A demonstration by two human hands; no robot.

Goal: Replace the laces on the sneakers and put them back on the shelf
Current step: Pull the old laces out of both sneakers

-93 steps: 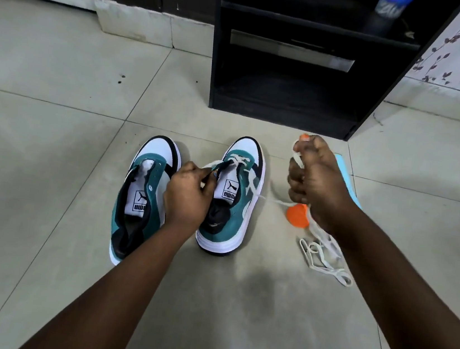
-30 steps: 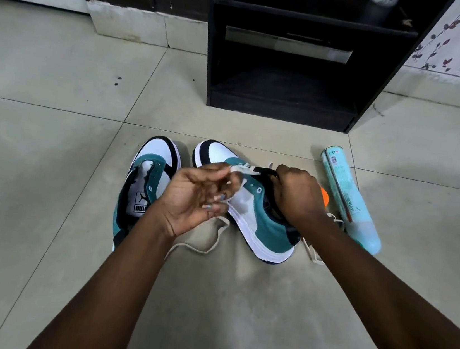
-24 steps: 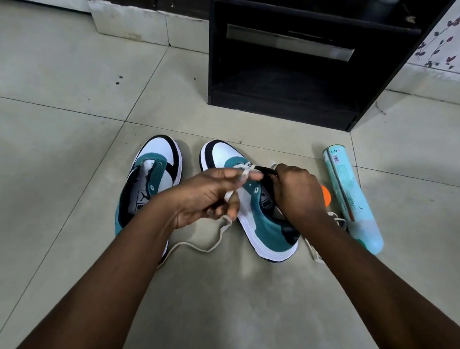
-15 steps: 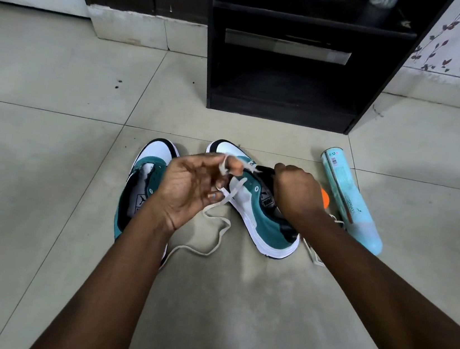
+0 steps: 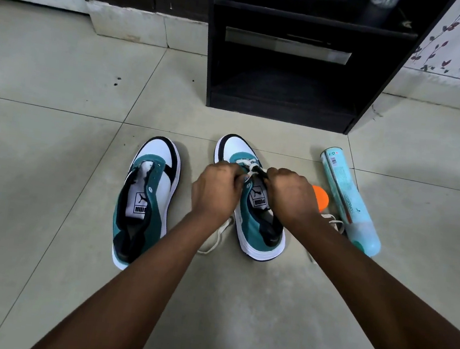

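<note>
Two teal, white and black sneakers stand on the tiled floor. The left sneaker [image 5: 145,195] has no lace and lies untouched. The right sneaker [image 5: 257,224] sits upright between my hands, with a white lace [image 5: 249,165] crossing its lowest eyelets. My left hand [image 5: 215,191] pinches the lace at the shoe's left eyelet row. My right hand [image 5: 291,198] grips the shoe's right eyelet edge near the tongue. A loose stretch of lace [image 5: 214,239] trails on the floor under my left wrist.
A black shelf unit [image 5: 293,65] stands on the floor just beyond the shoes, its lower compartment open. A teal spray can [image 5: 348,201] with an orange cap [image 5: 320,198] lies to the right, beside more white lace [image 5: 333,221].
The right sneaker turned from tilted on its side to upright, toe away from me. My left hand dropped from a raised pull to the eyelets; the lace slack shortened.
</note>
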